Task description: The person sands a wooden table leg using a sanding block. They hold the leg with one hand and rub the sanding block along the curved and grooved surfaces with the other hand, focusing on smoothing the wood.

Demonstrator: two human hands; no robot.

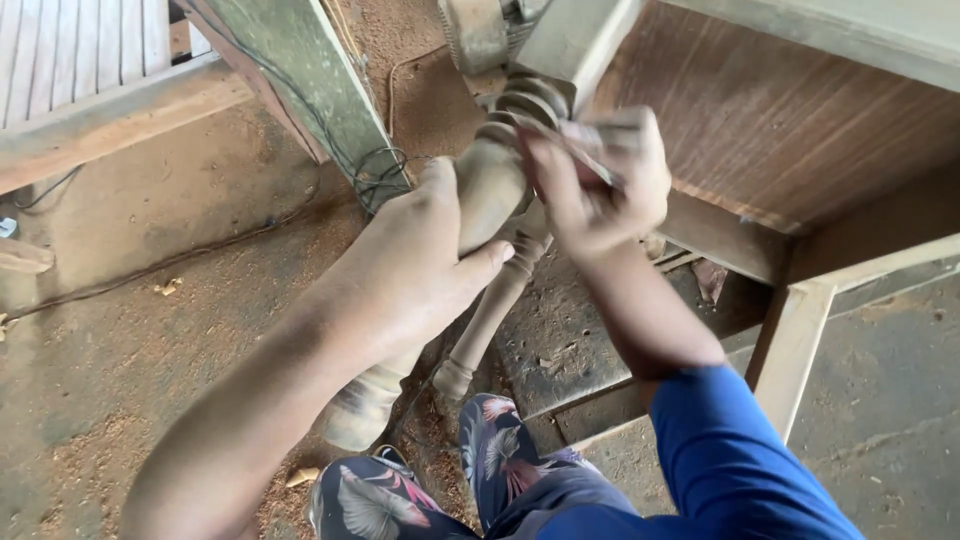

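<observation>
Nearest me, my left hand [420, 270] wraps around a turned wooden spindle [487, 190], fingers closed on its thick middle, its lower end near my floral trousers [500, 460]. Just beyond, my right hand [600, 185] pinches a folded piece of sandpaper [600, 140] against the spindle's ringed upper part. A second, slimmer spindle [495, 310] stands just behind. Farther off, a cable [180, 255] trails over the sawdust-covered floor [130, 340].

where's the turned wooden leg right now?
Head view, centre: the turned wooden leg slants from the sawdust floor up to the table, gripped by the left hand, right hand rubbing its top.
</observation>
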